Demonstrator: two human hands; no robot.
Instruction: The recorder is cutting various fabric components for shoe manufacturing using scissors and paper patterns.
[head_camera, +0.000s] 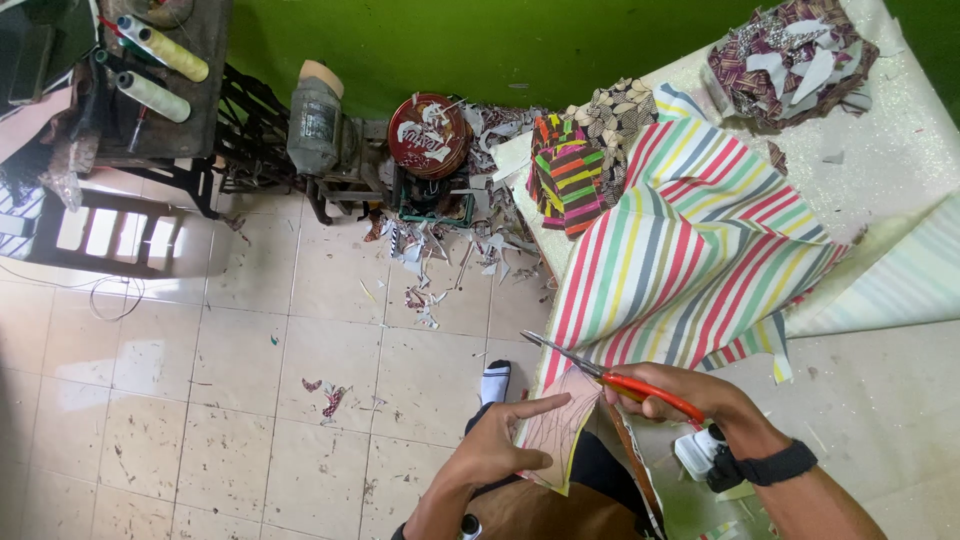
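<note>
Tiled floor, striped cloth, red-handled scissors

Bright green wall across the top. Below it, pale tiled floor, speckled and glossy, with window light reflected at the left. Littered with fabric scraps near the wall's foot. Dark treadle sewing stand at upper left, with thread cones on its top. Grey motor beside it, then a round red tin on a small green crate. At right, a table under a pale, glittery cover, with patterned cloth heaps toward its far corner.
</note>
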